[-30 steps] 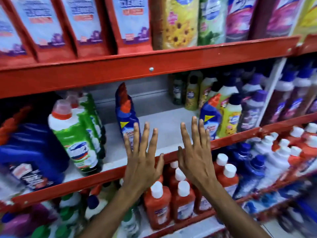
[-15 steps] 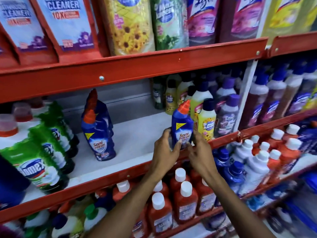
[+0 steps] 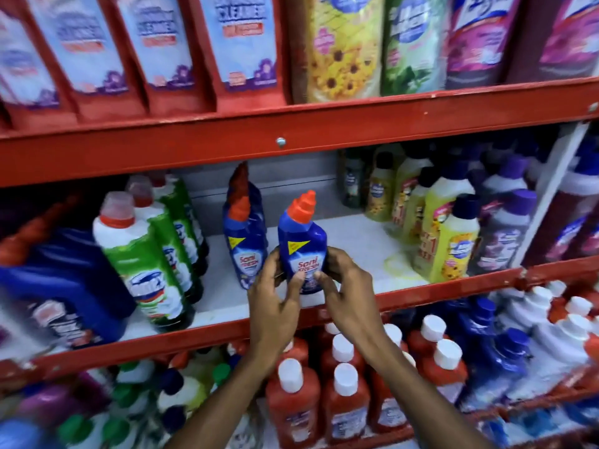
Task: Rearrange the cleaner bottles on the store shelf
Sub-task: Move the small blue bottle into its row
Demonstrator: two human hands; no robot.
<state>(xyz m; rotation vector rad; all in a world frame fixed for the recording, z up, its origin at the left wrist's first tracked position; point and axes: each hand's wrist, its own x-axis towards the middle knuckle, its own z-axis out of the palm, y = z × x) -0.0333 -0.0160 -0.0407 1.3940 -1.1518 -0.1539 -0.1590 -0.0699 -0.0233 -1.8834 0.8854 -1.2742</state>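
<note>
A blue Sani Fresh cleaner bottle (image 3: 301, 241) with an orange angled cap stands upright over the front of the middle shelf (image 3: 356, 241). My left hand (image 3: 275, 299) grips its lower left side and my right hand (image 3: 346, 293) grips its lower right side. Just to its left stands a short row of matching blue Sani Fresh bottles (image 3: 244, 244), running back into the shelf. The held bottle is close beside the front one of that row.
Green-and-white bottles (image 3: 146, 254) and big blue bottles (image 3: 58, 286) fill the shelf's left. Yellow bottles (image 3: 450, 241) and purple-capped ones (image 3: 505, 234) crowd the right. Refill pouches (image 3: 340, 43) hang above. Red bottles with white caps (image 3: 291, 403) stand below the red shelf lip (image 3: 421, 296).
Both hands reached to the blue bottle at the right of the shelf gap, closed on it, and carried it left, next to the row of matching blue bottles.
</note>
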